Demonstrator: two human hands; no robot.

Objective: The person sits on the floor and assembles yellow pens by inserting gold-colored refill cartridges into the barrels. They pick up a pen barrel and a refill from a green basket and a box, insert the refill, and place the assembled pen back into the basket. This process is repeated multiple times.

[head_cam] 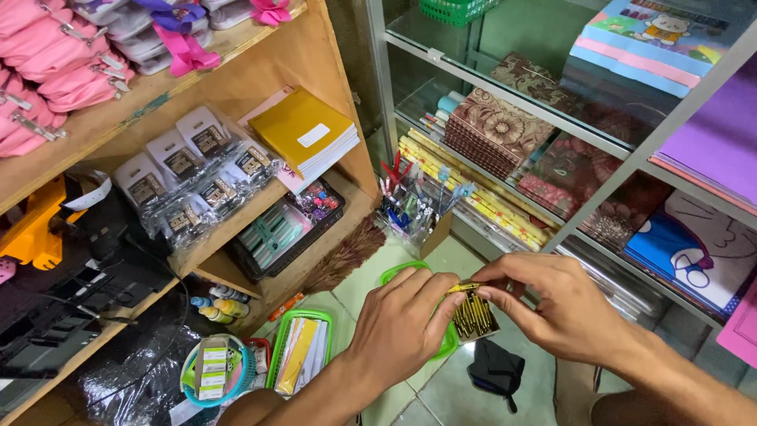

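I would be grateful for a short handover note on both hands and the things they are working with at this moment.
Left hand: fingers curled round a bundle of gold-coloured pens, steadying it.
Right hand: thumb and forefinger pinch the top of the same bundle.
Bundle: held in the air over a green basket on the tiled floor, before the glass shelf unit.
Done: bundle in hand.
Left: cannot tell whether any pen has been taken out; whatever is being worked at its top looks unfinished.

On your left, a wooden shelf [236,59] holds pink pouches [55,71], packets in clear bags [189,177] and a yellow notebook stack [303,134]. A feather duster [347,256] leans below it (bristles down). On your right, a glass cabinet [552,118] shows patterned books [497,126] and pens [414,205].
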